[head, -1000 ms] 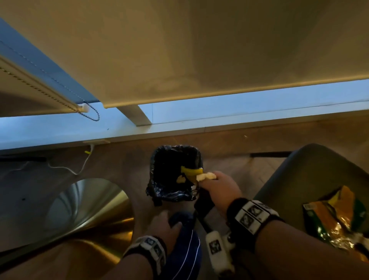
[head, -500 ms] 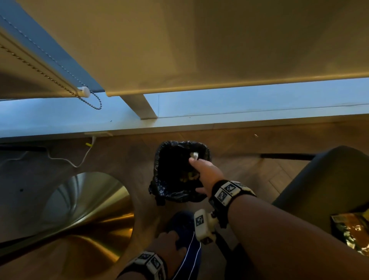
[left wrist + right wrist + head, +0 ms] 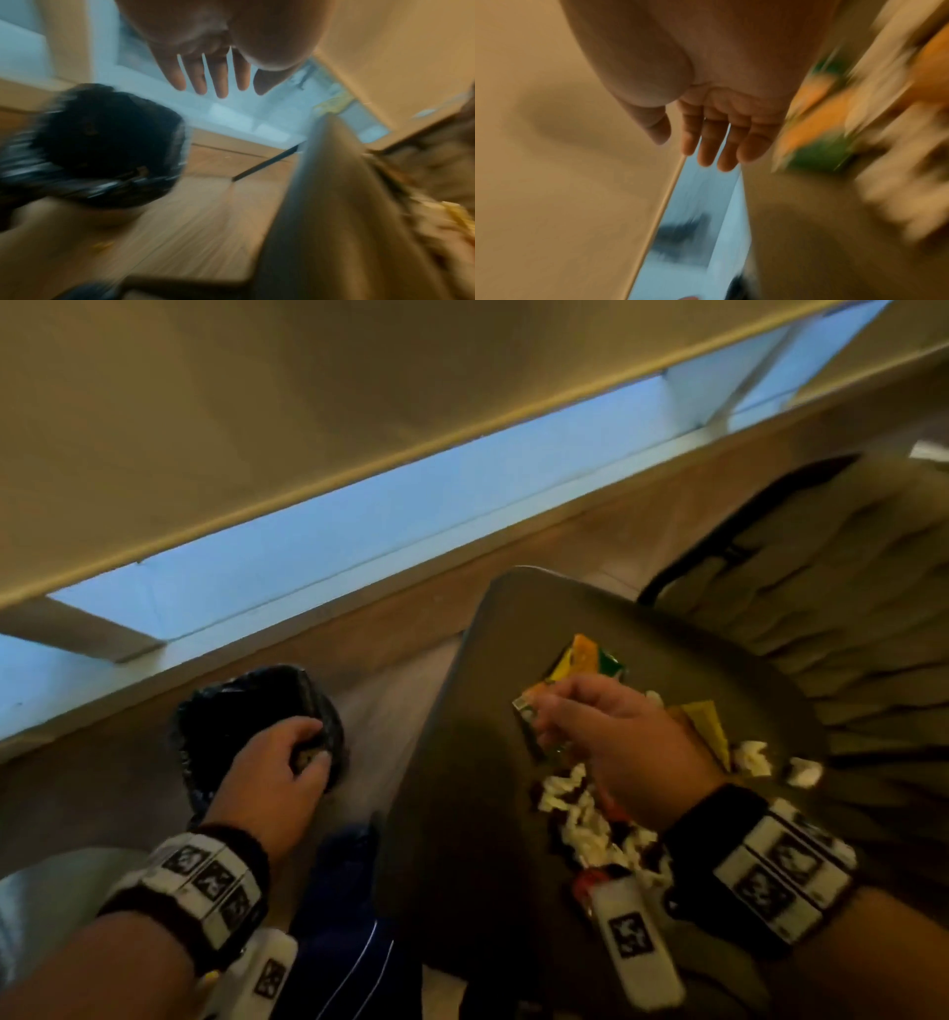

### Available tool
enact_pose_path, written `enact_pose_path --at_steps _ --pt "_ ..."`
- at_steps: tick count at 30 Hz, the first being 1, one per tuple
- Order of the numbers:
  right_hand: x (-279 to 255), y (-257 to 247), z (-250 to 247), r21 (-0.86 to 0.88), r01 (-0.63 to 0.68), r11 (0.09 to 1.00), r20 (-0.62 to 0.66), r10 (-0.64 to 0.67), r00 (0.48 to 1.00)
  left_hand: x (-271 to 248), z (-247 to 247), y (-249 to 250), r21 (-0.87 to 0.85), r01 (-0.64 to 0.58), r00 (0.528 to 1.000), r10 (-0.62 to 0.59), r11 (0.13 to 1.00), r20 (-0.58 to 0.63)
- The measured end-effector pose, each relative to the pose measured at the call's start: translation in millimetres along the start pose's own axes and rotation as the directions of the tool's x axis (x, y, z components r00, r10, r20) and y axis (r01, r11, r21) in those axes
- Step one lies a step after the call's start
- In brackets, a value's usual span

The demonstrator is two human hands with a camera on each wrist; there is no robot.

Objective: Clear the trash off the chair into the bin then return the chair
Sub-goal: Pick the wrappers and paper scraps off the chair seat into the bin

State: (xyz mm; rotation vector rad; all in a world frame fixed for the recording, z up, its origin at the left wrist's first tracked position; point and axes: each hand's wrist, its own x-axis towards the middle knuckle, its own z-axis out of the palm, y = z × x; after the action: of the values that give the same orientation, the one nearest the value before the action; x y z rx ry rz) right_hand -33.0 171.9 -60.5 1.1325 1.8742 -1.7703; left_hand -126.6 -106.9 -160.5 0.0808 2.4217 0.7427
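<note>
Half a second ago the right hand was over the small bin lined with a black plastic bag, dropping a scrap. Now it has swung back over the grey padded chair seat; its wrist view shows the fingers loosely spread and holding nothing, just above the crumpled orange-and-green snack wrapper. White torn paper scraps lie under its wrist. The left hand, formerly on the knee, has risen beside the bin, fingers relaxed. One piece is binned, I judge; most trash remains on the seat.
</note>
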Motion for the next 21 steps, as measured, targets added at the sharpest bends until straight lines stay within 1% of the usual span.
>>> enact_pose_path --at_steps 1,2,3,4,5,6,8,9,10,11,12,13,15,16,18,21 --pt "-6.7 8.6 -27.0 -0.052 -0.034 0.998 -0.122 0.027 0.992 -3.2 4.8 23.4 -0.001 -0.074 0.997 0.074 0.997 0.012" --pt "-13.0 18.2 -51.7 -0.136 -0.069 0.988 -0.229 0.036 0.973 -9.3 12.4 49.0 0.011 -0.165 0.986 0.165 0.986 0.037" --pt "-17.8 28.8 -73.1 -0.215 -0.100 0.971 -0.310 0.030 0.950 -17.2 23.3 72.0 0.041 -0.264 0.962 0.260 0.964 0.084" --pt "-21.3 39.7 -91.0 -0.271 -0.124 0.955 -0.360 0.019 0.933 -26.3 36.4 93.9 0.065 -0.360 0.926 0.347 0.931 0.150" --pt "-23.7 52.6 -106.5 -0.326 -0.146 0.934 -0.387 0.010 0.922 -35.9 52.6 113.8 0.093 -0.446 0.879 0.416 0.890 0.233" --pt "-26.2 67.4 -120.4 -0.380 -0.173 0.908 -0.400 0.008 0.917 -45.1 71.6 131.2 0.132 -0.525 0.826 0.466 0.841 0.316" --pt "-31.9 94.7 -140.7 -0.469 -0.243 0.849 -0.377 0.057 0.925 -59.2 111.8 155.8 0.253 -0.658 0.725 0.505 0.709 0.469" --pt "-35.6 106.3 -147.0 -0.493 -0.272 0.827 -0.351 0.096 0.931 -65.1 130.6 162.5 0.299 -0.700 0.685 0.491 0.649 0.538" --pt "-39.7 116.8 -151.6 -0.514 -0.288 0.808 -0.325 0.127 0.937 -68.8 147.8 165.3 0.338 -0.726 0.657 0.459 0.599 0.598" --pt "-43.7 125.7 -154.0 -0.549 -0.289 0.784 -0.299 0.139 0.944 -70.8 161.6 166.2 0.374 -0.743 0.640 0.425 0.555 0.640" --pt "-48.3 132.4 -154.3 -0.602 -0.274 0.750 -0.268 0.134 0.954 -72.5 172.5 166.3 0.411 -0.751 0.636 0.401 0.517 0.659" --pt "-52.6 138.4 -152.9 -0.662 -0.253 0.706 -0.228 0.132 0.965 -73.9 180.9 165.9 0.444 -0.749 0.645 0.391 0.492 0.656" --pt "-61.1 149.0 -148.5 -0.745 -0.206 0.635 -0.145 0.147 0.978 -77.2 192.1 165.8 0.490 -0.720 0.687 0.405 0.492 0.603" --pt "-63.8 155.3 -146.7 -0.758 -0.187 0.625 -0.114 0.155 0.981 -78.3 194.7 166.8 0.502 -0.700 0.709 0.416 0.508 0.569" --pt "-67.2 168.6 -143.7 -0.740 -0.179 0.648 -0.090 0.168 0.982 -78.4 197.0 170.9 0.509 -0.670 0.737 0.403 0.540 0.543" --pt "-66.8 184.0 -136.3 -0.693 -0.184 0.698 -0.115 0.144 0.983 -75.6 194.4 172.4 0.486 -0.654 0.745 0.385 0.579 0.544"
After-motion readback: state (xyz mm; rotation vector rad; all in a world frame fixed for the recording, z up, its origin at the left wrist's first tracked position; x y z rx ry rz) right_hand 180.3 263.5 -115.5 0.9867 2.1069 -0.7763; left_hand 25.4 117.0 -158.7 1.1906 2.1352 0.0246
